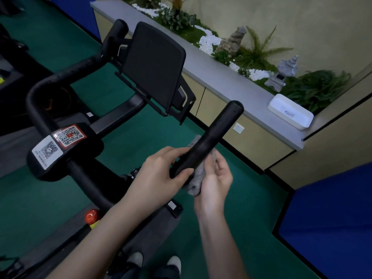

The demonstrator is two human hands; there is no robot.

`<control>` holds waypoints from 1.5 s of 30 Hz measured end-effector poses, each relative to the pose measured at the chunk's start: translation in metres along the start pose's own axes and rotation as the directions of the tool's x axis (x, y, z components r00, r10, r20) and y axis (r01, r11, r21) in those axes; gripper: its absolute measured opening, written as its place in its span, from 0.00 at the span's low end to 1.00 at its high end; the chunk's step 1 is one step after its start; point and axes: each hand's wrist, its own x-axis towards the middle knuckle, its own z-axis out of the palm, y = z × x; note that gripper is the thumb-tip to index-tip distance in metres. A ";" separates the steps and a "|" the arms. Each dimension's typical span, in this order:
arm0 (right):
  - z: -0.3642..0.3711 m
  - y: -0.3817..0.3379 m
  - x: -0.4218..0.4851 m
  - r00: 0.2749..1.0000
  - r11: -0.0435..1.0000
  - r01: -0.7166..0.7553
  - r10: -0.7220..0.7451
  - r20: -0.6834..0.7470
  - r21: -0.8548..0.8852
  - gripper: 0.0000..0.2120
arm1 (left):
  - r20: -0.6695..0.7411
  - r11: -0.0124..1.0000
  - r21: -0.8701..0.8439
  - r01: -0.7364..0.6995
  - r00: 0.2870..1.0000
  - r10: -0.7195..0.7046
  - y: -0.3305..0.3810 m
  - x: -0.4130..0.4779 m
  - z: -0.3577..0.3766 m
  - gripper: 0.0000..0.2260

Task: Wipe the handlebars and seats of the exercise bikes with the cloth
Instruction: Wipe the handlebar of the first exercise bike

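A: Where was the fluffy grey cloth (196,183)?
B: Against the black round handlebar (218,132), clamped by fingers of the right hand (216,184). The left hand (161,174) gripped the bar. White rectangular tray (281,113) on grey bench (231,81), contents unclear.

My feed is dim and bluish, with soft light and no hard shadows. The right hand (213,178) and its grey cloth (194,186) smear with motion blur. A faint sheen lies on the handlebar grip (213,135) just above, and the counter (231,77) beyond bows with lens distortion.
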 end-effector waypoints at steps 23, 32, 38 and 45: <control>0.029 -0.064 0.036 0.528 0.350 0.769 -0.819 0.223 -0.535 0.08 | 0.008 1.000 -0.012 0.021 1.000 -0.021 -0.003 0.001 0.001 0.18; 0.021 -0.070 0.026 0.386 -0.091 0.820 -0.641 0.663 -0.565 0.06 | -0.004 0.999 -0.043 0.030 1.000 -0.031 -0.004 0.003 0.002 0.17; 0.030 -0.104 0.021 0.420 -0.225 0.884 0.003 0.907 -0.409 0.04 | 0.006 0.986 -0.125 0.114 0.993 -0.114 -0.005 0.005 0.001 0.18; 0.059 -0.104 0.016 0.523 -0.298 0.849 0.364 0.770 -0.436 0.07 | 0.022 0.968 -0.188 0.168 0.986 -0.167 -0.008 0.008 0.000 0.18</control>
